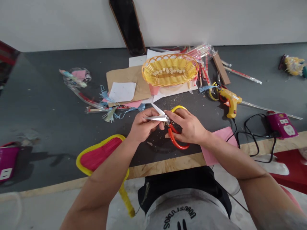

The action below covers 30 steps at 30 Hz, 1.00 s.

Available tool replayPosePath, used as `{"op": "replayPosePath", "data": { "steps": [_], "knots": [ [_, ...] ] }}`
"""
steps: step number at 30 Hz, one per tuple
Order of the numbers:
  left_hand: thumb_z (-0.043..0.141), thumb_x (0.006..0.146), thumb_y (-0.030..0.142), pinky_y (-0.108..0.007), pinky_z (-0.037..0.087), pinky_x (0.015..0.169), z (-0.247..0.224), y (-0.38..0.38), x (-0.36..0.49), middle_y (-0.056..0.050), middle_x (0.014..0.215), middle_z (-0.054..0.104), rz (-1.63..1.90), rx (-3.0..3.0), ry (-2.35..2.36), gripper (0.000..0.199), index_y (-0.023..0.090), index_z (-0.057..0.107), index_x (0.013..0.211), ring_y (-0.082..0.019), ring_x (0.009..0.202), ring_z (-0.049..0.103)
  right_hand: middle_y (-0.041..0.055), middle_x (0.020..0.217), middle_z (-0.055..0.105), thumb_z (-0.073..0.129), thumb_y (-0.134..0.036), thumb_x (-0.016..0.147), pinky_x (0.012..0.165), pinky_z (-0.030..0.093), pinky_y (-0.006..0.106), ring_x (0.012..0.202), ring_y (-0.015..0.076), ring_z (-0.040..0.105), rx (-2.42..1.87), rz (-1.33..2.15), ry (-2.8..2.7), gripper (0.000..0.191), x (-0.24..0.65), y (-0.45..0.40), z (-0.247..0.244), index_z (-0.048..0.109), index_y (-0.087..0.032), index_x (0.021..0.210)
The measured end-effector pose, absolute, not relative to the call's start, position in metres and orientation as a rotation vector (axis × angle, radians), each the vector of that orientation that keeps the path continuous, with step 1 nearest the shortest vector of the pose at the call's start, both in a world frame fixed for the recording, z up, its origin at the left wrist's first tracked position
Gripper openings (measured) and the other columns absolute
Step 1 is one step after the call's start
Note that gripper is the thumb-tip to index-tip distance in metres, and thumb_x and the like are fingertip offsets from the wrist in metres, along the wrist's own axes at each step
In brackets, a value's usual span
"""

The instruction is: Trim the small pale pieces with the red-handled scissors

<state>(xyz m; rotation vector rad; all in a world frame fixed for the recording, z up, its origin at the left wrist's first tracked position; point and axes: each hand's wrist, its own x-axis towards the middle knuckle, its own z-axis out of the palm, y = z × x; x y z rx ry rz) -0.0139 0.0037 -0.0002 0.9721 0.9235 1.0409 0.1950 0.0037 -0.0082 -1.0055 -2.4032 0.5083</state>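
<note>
My right hand (188,126) is closed on scissors (176,139) with one yellow and one red handle loop. Their blades are apart and point left, the lower one lying across the fingers of my left hand (145,125). That hand is closed, its fingertips pinched together by the blades; whatever they hold is too small to make out. Small tan crumbs lie on the dark table below and around the scissors. Just beyond my hands, a yellow woven basket (170,80) holds a row of small pale pieces (169,71).
A yellow glue gun (230,101) lies right, its cord near a purple box (281,125). Brown paper (120,76), blue tassels and wrapped sticks are behind my left hand. A red fan shape with yellow edging (100,153) sits by my left forearm. A phone (128,25) leans at the back.
</note>
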Motion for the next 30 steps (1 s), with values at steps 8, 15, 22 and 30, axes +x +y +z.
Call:
{"op": "replayPosePath", "data": {
  "steps": [8, 15, 22, 30],
  "knots": [
    [0.086, 0.072, 0.038, -0.02, 0.02, 0.037, -0.005, 0.004, -0.011, -0.003, 0.055, 0.069, 1.089, 0.968, 0.943, 0.033, 0.017, 0.062, 0.067, -0.004, 0.035, 0.037, 0.0168, 0.116, 0.064, 0.064, -0.058, 0.09, 0.093, 0.058, 0.046, 0.106, 0.0293, 0.065, -1.048, 0.459, -2.424, 0.073, 0.196, 0.003, -0.005, 0.051, -0.012, 0.145],
    [0.086, 0.073, 0.041, -0.02, 0.032, 0.04, -0.02, 0.007, -0.012, -0.002, 0.064, 0.073, 1.204, 1.047, 1.05, 0.031, 0.018, 0.065, 0.077, -0.007, 0.04, 0.048, 0.0158, 0.119, 0.065, 0.063, -0.06, 0.091, 0.093, 0.057, 0.045, 0.109, 0.0293, 0.064, -1.119, 0.48, -2.408, 0.072, 0.196, 0.005, -0.005, 0.051, -0.015, 0.146],
    [0.08, 0.08, 0.04, -0.021, 0.028, 0.04, -0.022, 0.005, -0.016, -0.002, 0.065, 0.073, 1.194, 1.159, 1.075, 0.024, 0.018, 0.069, 0.076, -0.007, 0.041, 0.043, 0.0148, 0.118, 0.061, 0.068, -0.063, 0.085, 0.101, 0.053, 0.05, 0.114, 0.0314, 0.058, -1.1, 0.433, -2.401, 0.079, 0.196, 0.006, -0.005, 0.051, -0.017, 0.146],
    [0.082, 0.079, 0.041, -0.022, 0.028, 0.041, -0.014, 0.004, -0.014, -0.001, 0.058, 0.068, 1.165, 1.137, 0.978, 0.028, 0.018, 0.067, 0.072, -0.007, 0.04, 0.042, 0.0153, 0.114, 0.061, 0.067, -0.062, 0.087, 0.101, 0.054, 0.05, 0.11, 0.0305, 0.058, -1.006, 0.431, -2.385, 0.077, 0.194, 0.006, -0.007, 0.052, -0.013, 0.144]
  ]
}}
